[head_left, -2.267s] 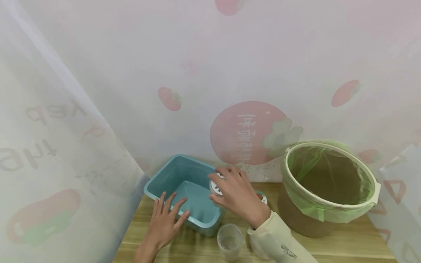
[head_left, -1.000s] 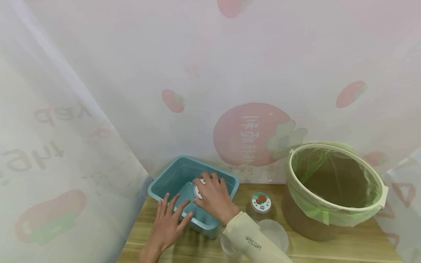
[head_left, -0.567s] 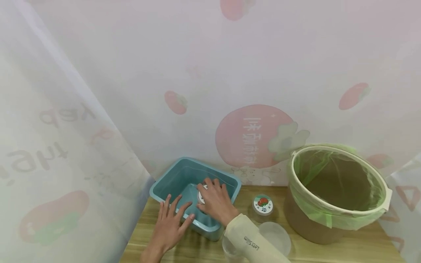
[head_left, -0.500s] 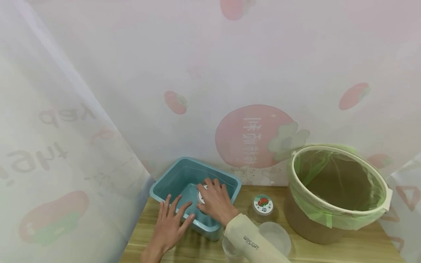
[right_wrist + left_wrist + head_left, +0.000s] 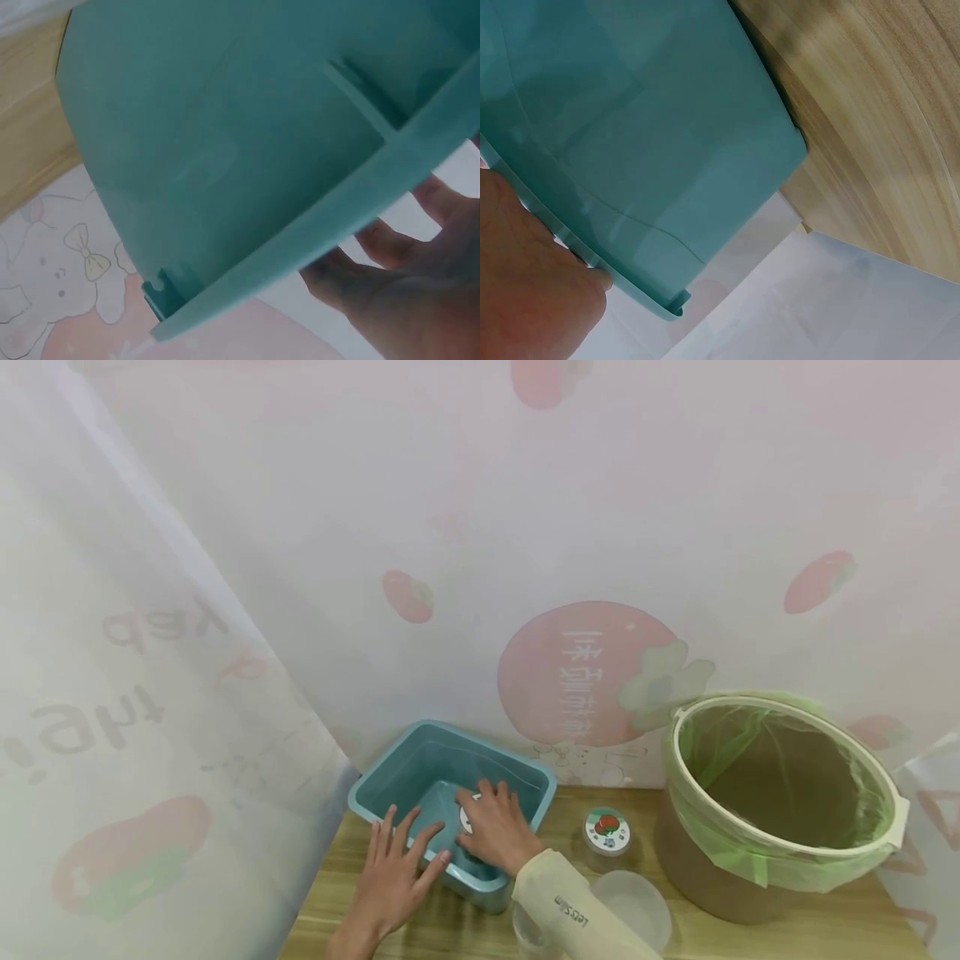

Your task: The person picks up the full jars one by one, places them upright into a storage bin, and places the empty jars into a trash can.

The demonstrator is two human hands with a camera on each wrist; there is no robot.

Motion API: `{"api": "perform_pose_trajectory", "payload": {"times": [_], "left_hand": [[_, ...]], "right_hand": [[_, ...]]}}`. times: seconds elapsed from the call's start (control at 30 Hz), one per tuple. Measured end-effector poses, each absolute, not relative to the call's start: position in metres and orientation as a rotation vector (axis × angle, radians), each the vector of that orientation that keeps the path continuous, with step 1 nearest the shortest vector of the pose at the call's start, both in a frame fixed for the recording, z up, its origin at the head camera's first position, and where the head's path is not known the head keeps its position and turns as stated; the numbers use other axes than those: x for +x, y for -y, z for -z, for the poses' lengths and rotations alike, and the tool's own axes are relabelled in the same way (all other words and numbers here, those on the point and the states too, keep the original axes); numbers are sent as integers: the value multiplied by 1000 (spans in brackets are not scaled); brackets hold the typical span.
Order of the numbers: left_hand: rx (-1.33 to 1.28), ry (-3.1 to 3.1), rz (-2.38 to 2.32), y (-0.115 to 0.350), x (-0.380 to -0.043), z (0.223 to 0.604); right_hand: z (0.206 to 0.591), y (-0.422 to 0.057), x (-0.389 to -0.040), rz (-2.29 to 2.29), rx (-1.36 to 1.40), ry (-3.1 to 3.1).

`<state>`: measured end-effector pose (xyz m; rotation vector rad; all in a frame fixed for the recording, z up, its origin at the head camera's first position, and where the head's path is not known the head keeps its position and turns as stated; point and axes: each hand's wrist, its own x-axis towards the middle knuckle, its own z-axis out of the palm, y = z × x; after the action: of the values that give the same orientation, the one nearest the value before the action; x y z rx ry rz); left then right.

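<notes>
Inside the blue-green plastic basin (image 5: 401, 768), my right hand (image 5: 497, 832) grips a round container with a white printed lid (image 5: 467, 817); the fingers cover most of it. My left hand (image 5: 393, 878) lies at the basin's near left rim, fingers spread and fairly straight. In the left wrist view, the left hand (image 5: 536, 274) is against the rim, seen from outside the basin. The right wrist view has the right hand (image 5: 412, 281) past the rim, with the container hidden behind the basin wall.
Right of the basin stands a clear jar with a tomato-printed lid (image 5: 607, 832). Nearer are a translucent round container (image 5: 633, 906) and a clear cup (image 5: 531, 935), partly behind the sleeve. A brown bin (image 5: 712, 881) with a green liner stands on the wooden table (image 5: 840, 927).
My right hand has carried the lidded container from over the basin's right rim down into the basin, lately shifting only slightly. My left hand stays at the rim. The whole view drifts slightly.
</notes>
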<state>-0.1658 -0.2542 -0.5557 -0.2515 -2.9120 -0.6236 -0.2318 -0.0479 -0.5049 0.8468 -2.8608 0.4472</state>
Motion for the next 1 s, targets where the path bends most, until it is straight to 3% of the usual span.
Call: {"api": "perform_pose_trajectory", "payload": {"times": [1.0], "left_hand": [[-233, 2914, 648, 254, -167, 559]], "right_hand": [[535, 58, -242, -319, 917, 2968]]}}
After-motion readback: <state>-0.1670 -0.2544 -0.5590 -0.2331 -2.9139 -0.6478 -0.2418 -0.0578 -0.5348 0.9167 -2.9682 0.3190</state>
